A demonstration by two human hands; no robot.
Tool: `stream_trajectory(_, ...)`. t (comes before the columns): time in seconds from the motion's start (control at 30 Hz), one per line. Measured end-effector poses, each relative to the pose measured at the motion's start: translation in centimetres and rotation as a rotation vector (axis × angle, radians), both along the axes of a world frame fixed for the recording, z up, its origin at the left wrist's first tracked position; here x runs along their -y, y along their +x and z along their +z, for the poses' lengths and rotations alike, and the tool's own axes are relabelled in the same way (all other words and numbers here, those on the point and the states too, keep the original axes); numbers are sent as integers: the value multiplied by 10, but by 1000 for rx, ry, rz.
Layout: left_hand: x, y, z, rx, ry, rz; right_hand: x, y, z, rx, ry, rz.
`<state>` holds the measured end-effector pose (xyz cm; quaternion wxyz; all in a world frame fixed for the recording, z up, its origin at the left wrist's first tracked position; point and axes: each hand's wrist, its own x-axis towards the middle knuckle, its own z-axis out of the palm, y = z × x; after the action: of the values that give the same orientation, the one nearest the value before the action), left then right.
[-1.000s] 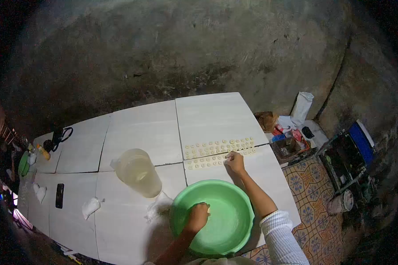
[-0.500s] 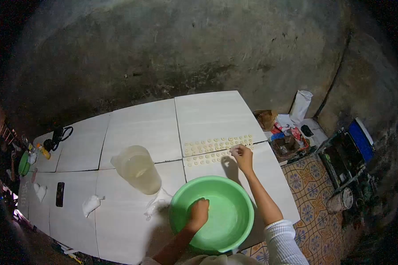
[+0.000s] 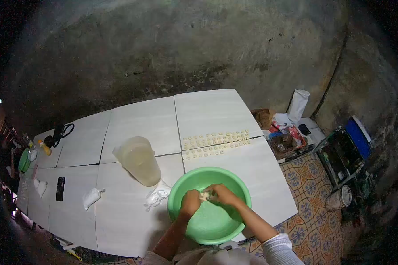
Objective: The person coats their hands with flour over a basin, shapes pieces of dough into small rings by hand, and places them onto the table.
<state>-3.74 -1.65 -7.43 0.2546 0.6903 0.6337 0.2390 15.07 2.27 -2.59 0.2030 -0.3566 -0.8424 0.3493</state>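
Pale lump (image 3: 204,196) partly hidden by fingers (image 3: 214,190), right sleeve (image 3: 280,250) cut by bottom edge, far-left clutter (image 3: 13,168) blurred

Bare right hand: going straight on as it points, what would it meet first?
The right hand would likely first meet the small, pale, dough-like piece by its fingertips, then the bare left hand; depth is unclear.

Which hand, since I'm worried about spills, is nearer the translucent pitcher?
Left. The left hand is over the green basin, right of the translucent pitcher; the right hand, also over the basin, is farther right of it.
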Motion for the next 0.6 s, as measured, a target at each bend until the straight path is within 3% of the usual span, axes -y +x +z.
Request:
stream_trajectory(0.03, -1, 0, 3, 126, 89, 17, -1, -1, -4, -1, 1, -1)
stream_trajectory(0.1, -11, -2, 15, 51, 67, -62, -7, -2, -15, -50, 108, 48)
stream_trajectory(0.17, -9, 0, 35, 198, 115, -15, -7, -2, -13, -43, 117, 3)
stream_trajectory(0.2, -10, 1, 36, 346, 134, -8, -8, -3, -6, -36, 91, -33)
stream_trajectory(0.33, -6, 4, 58, 402, 148, -24, -7, -3, 1, -89, -11, -150)
stream_trajectory(0.5, -13, 8, 51, 495, 101, 54, -13, 2, -12, -268, -56, -170)
stream_trajectory(0.6, -20, 9, 37, 526, 236, 89, -15, 4, -12, -173, -84, -228)
